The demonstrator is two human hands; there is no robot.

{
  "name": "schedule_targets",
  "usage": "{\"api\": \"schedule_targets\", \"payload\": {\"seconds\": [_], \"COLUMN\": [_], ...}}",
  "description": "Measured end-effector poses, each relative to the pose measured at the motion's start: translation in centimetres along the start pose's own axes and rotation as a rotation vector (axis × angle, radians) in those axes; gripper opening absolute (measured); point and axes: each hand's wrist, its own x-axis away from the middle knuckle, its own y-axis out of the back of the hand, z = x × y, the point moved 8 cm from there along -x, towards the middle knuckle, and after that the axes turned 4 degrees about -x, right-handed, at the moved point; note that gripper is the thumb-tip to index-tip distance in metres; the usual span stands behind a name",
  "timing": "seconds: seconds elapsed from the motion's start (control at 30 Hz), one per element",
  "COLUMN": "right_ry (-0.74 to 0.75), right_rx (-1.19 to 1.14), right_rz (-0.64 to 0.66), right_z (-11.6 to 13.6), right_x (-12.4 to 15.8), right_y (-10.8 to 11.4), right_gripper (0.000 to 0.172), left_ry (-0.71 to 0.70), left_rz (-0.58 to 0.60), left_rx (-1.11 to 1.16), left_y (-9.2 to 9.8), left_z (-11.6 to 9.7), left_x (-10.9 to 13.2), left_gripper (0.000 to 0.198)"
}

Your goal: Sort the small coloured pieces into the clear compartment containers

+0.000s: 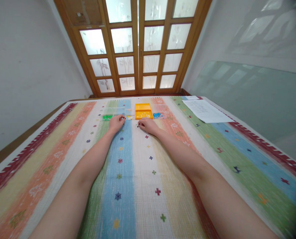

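Observation:
My left hand [116,123] rests at the near side of a clear box with small green pieces [107,117], its fingertips pinched together. A tiny reddish spot shows at those fingertips, too small to name. Just right of them lie small yellow pieces [129,117] in a clear compartment. My right hand [148,125] lies in front of an open yellow box [143,107] with small pale pieces inside, its fingers curled closed. Whatever those fingers hold, if anything, is hidden. Small blue pieces [158,115] sit in a clear box to the right of the yellow one.
A striped, patterned tablecloth [120,209] covers the table. White printed paper [207,111] lies at the far right, with a smaller white sheet [192,98] behind it. Beyond the table's far edge stand wooden glass-paned doors [138,66]; a glass panel [257,99] is on the right.

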Motion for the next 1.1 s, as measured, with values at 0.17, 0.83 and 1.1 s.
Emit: {"api": "schedule_targets", "payload": {"seconds": [0.17,0.83,1.1], "right_ry": [0.024,0.059,-0.101], "right_rx": [0.004,-0.022,-0.022], "right_rz": [0.000,-0.005,-0.051], "right_z": [0.4,1.2,-0.1], "right_x": [0.0,-0.1,-0.2], "right_y": [-0.2,-0.2,0.4], "right_gripper": [0.013,0.013,0.021], "left_ry": [0.109,0.147,-0.185], "left_rz": [-0.110,-0.162,0.046], "left_rx": [-0.003,-0.001,-0.031], "left_y": [1.0,0.4,-2.0], "left_z": [2.9,4.2,-2.4], "left_x": [-0.5,-0.8,0.6], "left_gripper": [0.029,0.026,0.027]}}
